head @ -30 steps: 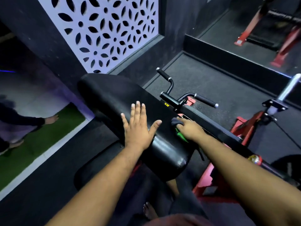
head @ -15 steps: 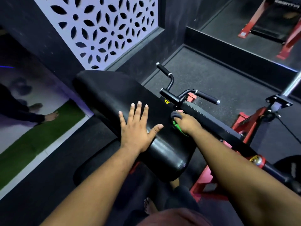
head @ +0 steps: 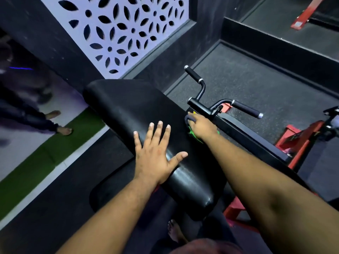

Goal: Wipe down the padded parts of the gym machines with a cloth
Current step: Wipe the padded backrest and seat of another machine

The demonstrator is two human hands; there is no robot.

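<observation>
A long black padded rest [head: 132,110] of a gym machine slopes away from me in the middle of the view. My left hand [head: 156,154] lies flat on its near half, fingers spread. My right hand [head: 200,126] holds a bunched cloth [head: 191,133], green with a dark grey part, against the pad's right edge just below the handle bracket. Most of the cloth is hidden under the hand.
Two black-gripped handles [head: 245,109] stick up right of the pad. A lower black seat pad [head: 117,182] sits under it. Red machine frame [head: 300,142] stands at right. Another person's legs and feet [head: 62,130] are at left by a green strip [head: 42,158].
My right hand has slid the cloth a little farther up the pad's right edge toward the handle bracket. My left hand stays flat on the pad.
</observation>
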